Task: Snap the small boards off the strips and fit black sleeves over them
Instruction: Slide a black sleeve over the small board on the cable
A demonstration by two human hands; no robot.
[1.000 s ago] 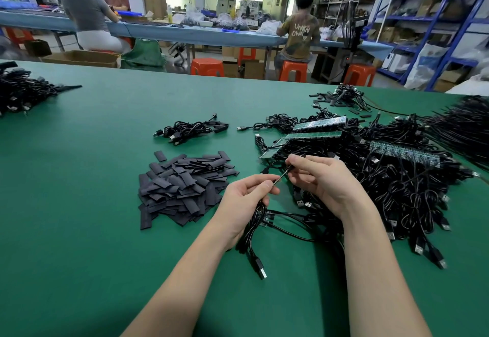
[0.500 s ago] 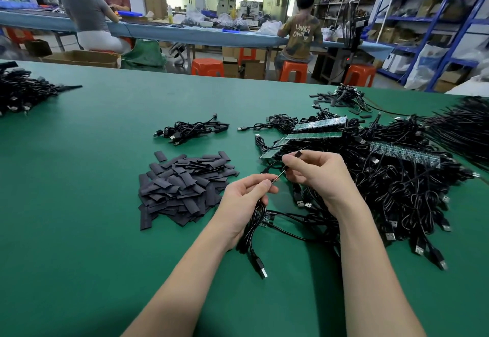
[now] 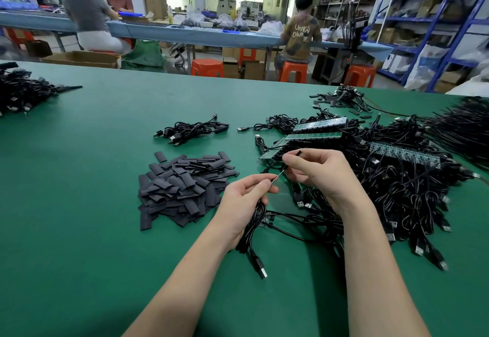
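While both hands (image 3: 312, 170) pinch cable (image 3: 251, 230), shirt (image 3: 301, 32) reads "UNKN OWN".

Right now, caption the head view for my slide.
Left hand and right hand work a cable end beside the sleeves on the table.

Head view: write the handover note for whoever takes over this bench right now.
Left hand: grips a bundled USB cable and pinches its thin end.
Right hand: pinches a small black sleeve at the same end.
Loose sleeve pile lies left of the hands; green board strips sit unsnapped on the cable heap to the right.
Done: a small cable bundle lies set apart behind the pile.
Left: finish this sleeve, then the strips still on the heap.
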